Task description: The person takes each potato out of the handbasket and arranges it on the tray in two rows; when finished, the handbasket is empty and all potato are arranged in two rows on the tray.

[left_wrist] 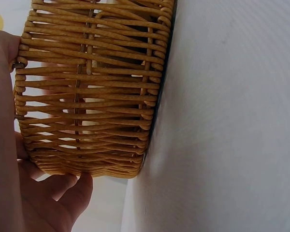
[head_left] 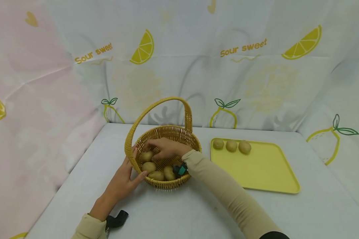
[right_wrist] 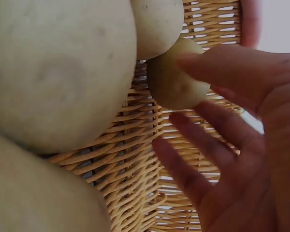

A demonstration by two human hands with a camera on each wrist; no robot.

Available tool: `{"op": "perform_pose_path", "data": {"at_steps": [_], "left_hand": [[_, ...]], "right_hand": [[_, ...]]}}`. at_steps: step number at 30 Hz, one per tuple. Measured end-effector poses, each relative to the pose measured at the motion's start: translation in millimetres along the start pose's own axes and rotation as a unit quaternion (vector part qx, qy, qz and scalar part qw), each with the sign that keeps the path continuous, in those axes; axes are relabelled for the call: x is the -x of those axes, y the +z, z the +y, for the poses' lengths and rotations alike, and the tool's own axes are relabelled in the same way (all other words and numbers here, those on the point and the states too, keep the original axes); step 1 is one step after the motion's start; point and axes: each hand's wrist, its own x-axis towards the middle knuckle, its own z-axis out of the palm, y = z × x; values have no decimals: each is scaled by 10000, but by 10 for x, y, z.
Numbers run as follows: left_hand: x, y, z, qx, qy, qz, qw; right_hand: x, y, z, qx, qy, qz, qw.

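Observation:
A round wicker basket point(head_left: 173, 131) with a tall arched handle stands on the table, several potatoes point(head_left: 150, 167) inside along its left and near sides. My left hand point(head_left: 122, 181) holds the basket at its near left side, thumb by the rim; in the left wrist view its fingers point(left_wrist: 76, 195) lie against the woven wall. Inside the basket, my right hand point(head_left: 167, 147) reaches over the left-hand potato point(right_wrist: 176, 79). In the right wrist view the thumb overlaps that potato, and the other fingers spread beside it, loosely bent. Whether the thumb presses on it is unclear.
To the right of the basket lies a yellow tray point(head_left: 266, 169), with three potatoes point(head_left: 231, 145) in a row at its far left. A white cloth covers the table point(head_left: 179, 212). Behind it hangs a lemon-printed curtain point(head_left: 191, 76).

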Motion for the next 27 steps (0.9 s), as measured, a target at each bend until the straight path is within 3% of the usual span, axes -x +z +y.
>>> {"op": "perform_pose_path", "data": {"at_steps": [6,13,27], "left_hand": [[-8,-3,-10,27,45,12,10000],[-4,-6,-3,49,16,-18,10000],[1,12,-11,53,140,41,9999]], "right_hand": [[6,-2,0,-364,39,71,9993],[21,-3,23,-234,344,-23,9991],[29,15,26,55,417,898,9951]]}}
